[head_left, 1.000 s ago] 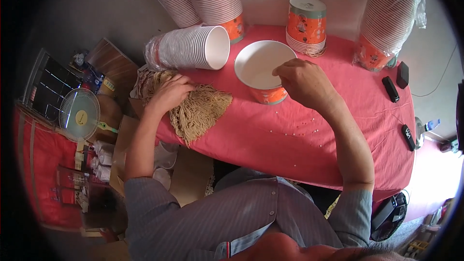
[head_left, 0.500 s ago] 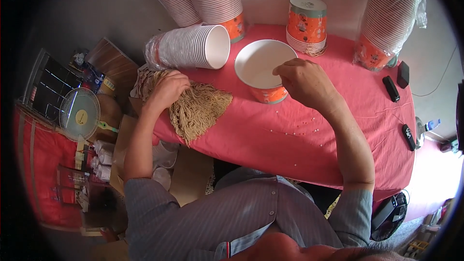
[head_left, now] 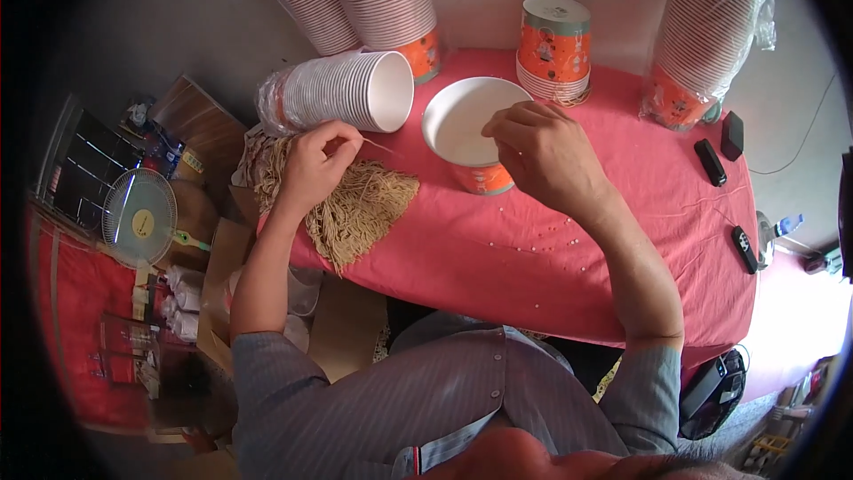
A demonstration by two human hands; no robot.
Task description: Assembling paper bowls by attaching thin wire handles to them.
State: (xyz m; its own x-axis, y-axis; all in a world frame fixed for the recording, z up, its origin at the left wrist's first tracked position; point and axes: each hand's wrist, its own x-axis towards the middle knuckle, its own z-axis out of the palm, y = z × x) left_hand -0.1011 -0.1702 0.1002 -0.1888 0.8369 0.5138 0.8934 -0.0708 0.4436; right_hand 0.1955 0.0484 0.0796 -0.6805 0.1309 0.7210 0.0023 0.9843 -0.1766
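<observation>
My left hand [head_left: 320, 167] pinches the end of a thin tan string [head_left: 377, 145] between thumb and finger, just above a bundle of tan strings [head_left: 369, 209]. The string stretches out rightward over the cloth. A white-lined paper bucket [head_left: 485, 180] with an orange and green outside stands upright in front of me. Over its right rim hovers my right hand [head_left: 551, 156], its thumb and fingers pressed together. What they hold, if anything, I cannot make out. Small white and red beads [head_left: 538, 249] lie scattered on the red cloth [head_left: 444, 249] near the bucket.
A sleeve of nested buckets [head_left: 333, 89] lies behind the strings. Tall bucket stacks [head_left: 378, 0] rise at back left, another wrapped stack [head_left: 702, 44] at right. An upside-down bucket stack [head_left: 554, 53] stands behind. Small black devices [head_left: 710, 163] lie at right; a cardboard box [head_left: 342, 324] is below left.
My left hand has lifted off the bundle, drawing a string out between thumb and finger. My right hand stays by the bucket's rim, and the whole view has shifted slightly.
</observation>
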